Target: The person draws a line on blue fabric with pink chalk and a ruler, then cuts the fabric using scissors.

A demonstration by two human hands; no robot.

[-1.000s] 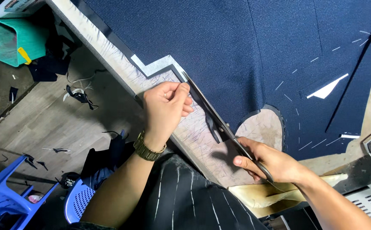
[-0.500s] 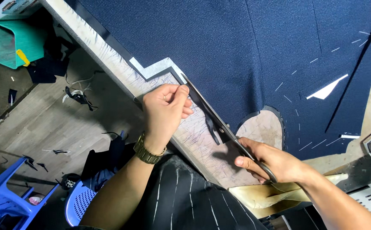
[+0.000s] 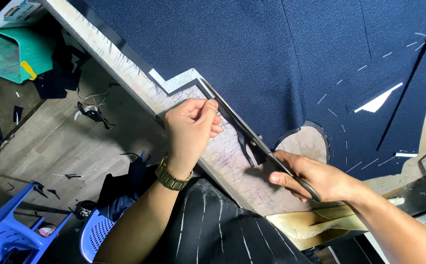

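Head view: your right hand (image 3: pixel 320 178) is clenched around the handles of the scissors (image 3: pixel 252 134), blades lying along the edge of the navy fabric (image 3: pixel 271 54) on the worktop (image 3: pixel 232 166). Your left hand (image 3: pixel 191 127) pinches the cut strip (image 3: pixel 212 100) of fabric just beside the blade tips. Fabric covers most of the worktop, chalk dashes on its right side. Blue plastic stool (image 3: pixel 7 230) stands on the floor, lower left.

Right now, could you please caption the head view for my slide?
Right hand works scissors along navy cloth while left hand steadies its edge.
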